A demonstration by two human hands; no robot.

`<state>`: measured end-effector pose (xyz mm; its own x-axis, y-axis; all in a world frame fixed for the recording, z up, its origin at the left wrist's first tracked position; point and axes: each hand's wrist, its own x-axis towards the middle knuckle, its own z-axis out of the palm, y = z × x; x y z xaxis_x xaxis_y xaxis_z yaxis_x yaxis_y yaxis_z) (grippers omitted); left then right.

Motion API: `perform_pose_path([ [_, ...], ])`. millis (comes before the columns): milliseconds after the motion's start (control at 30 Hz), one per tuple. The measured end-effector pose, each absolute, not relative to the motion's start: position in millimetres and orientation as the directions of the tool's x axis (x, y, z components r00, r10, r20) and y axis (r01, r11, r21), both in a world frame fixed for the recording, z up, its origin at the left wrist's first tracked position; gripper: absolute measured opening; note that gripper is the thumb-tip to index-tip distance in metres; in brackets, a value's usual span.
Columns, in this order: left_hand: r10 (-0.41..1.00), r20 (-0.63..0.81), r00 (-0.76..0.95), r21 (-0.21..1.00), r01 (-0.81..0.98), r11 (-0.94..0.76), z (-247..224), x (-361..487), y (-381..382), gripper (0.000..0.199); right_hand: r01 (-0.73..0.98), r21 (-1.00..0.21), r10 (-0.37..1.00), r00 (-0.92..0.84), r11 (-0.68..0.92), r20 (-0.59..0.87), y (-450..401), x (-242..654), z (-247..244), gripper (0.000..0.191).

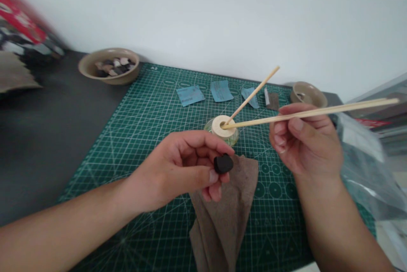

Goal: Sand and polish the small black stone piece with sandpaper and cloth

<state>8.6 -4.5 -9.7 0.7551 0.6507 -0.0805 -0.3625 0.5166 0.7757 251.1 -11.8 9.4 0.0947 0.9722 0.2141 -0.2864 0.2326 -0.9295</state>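
Observation:
Pinched between the thumb and fingers of my left hand (184, 166) is a small black stone (223, 164). My right hand (307, 140) holds thin wooden sticks (333, 111) nearly level; their left ends reach the hole of a round pale wooden lid (218, 127). That lid sits on a glass jar (233, 140), partly hidden behind my left hand. Another wooden stick (254, 93) leans up and right out of the same hole. Below the jar, a brown cloth (237, 204) lies crumpled on the green cutting mat (152, 123).
A bowl of stones (127, 78) stands at the back left, a smaller bowl (308, 94) at the back right. Blue packets (190, 95) lie along the mat's back. A clear plastic bag (369, 166) is at the right. The wall (203, 18) rises behind.

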Motion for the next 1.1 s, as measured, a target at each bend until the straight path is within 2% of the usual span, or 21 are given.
perform_pose_path([
  [233,0.61,-0.058,0.79,0.767,-0.356,0.534,-13,8,-5,0.024,-0.298,-0.918,0.965,0.09,0.263,0.247,-12,248,6,0.012],
  [333,0.614,-0.071,0.786,0.774,-0.344,0.531,-12,10,-4,0.024,-0.222,-0.938,0.962,0.125,0.266,0.243,-6,242,10,0.01],
  [433,0.62,-0.076,0.781,0.785,-0.337,0.521,-11,11,-1,0.024,-0.067,-0.948,0.943,0.149,0.311,0.299,1,236,22,0.007],
  [567,0.627,-0.034,0.779,0.799,-0.356,0.485,-10,9,3,0.027,0.237,-0.918,0.933,0.093,0.319,0.348,6,224,45,0.012],
  [700,0.625,0.052,0.779,0.796,-0.41,0.446,-6,3,8,0.027,0.559,-0.779,0.938,0.005,0.286,0.348,10,211,55,0.014],
  [800,0.611,0.105,0.785,0.793,-0.436,0.425,0,-3,11,0.028,0.696,-0.663,0.949,-0.085,0.275,0.304,10,204,48,0.006],
  [833,0.613,0.12,0.781,0.793,-0.447,0.414,2,-5,13,0.027,0.698,-0.662,0.951,-0.088,0.272,0.297,8,203,43,0.004],
  [900,0.628,0.143,0.765,0.794,-0.467,0.389,5,-8,17,0.028,0.631,-0.731,0.948,-0.02,0.259,0.318,-2,203,31,0.025],
  [933,0.64,0.149,0.754,0.793,-0.477,0.378,5,-9,19,0.028,0.57,-0.779,0.939,0.037,0.262,0.343,-10,203,25,0.028],
  [1033,0.673,0.152,0.724,0.787,-0.501,0.361,5,-9,25,0.028,0.453,-0.812,0.785,0.317,0.368,0.533,-35,206,2,0.026],
  [1100,0.68,0.15,0.718,0.778,-0.51,0.366,4,-8,28,0.028,0.491,-0.813,0.769,0.371,0.314,0.521,-45,209,-13,0.03],
])
